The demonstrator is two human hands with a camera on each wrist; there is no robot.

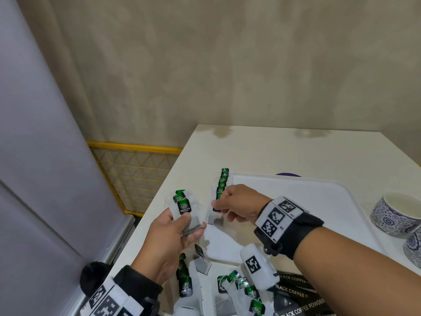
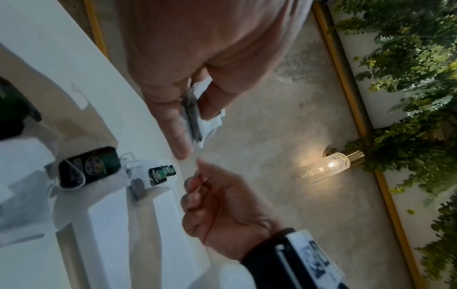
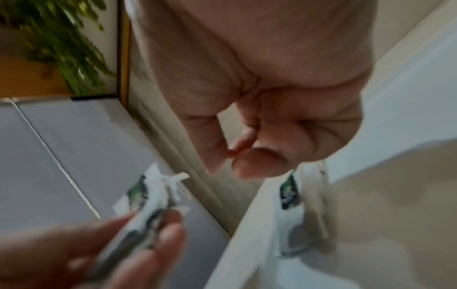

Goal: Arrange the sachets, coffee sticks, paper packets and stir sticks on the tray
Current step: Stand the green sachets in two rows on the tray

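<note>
Over the table's left edge: your left hand (image 1: 169, 236) holds a small stack of tea sachets (image 1: 183, 209) up in the air, thumb on the front face and fingers behind, just left of the tray (image 1: 319, 197).
Sachets in hand: thin white paper envelopes with a green-and-black "GREEN TEA" tag on the front one; grey tea shows through the lower half. From the left wrist view you see them edge-on, pinched between thumb and fingers (image 2: 173, 125).
Your right hand: the right hand (image 1: 237, 207) hangs over the tray's left rim with fingers curled in and thumb against the forefinger; nothing shows between the fingertips (image 3: 257, 160), so it reads as clenched on nothing.
Row on tray: a line of sachets (image 1: 222, 185) lies along the tray's left rim, green tags overlapping, partly hidden under your right hand.
Loose pile: more green-tagged sachets (image 1: 241, 286) lie scattered on the table (image 1: 250, 144) near you, under your right forearm.
Coffee sticks: black packs lettered "BLACK COFFEE POWDER" (image 1: 300, 297) lie just right of that pile.
Cups: two blue-patterned cups (image 1: 394, 215) stand at the tray's right side.
Beyond: a yellow wire rack (image 1: 134, 172) stands off the table's left side.
</note>
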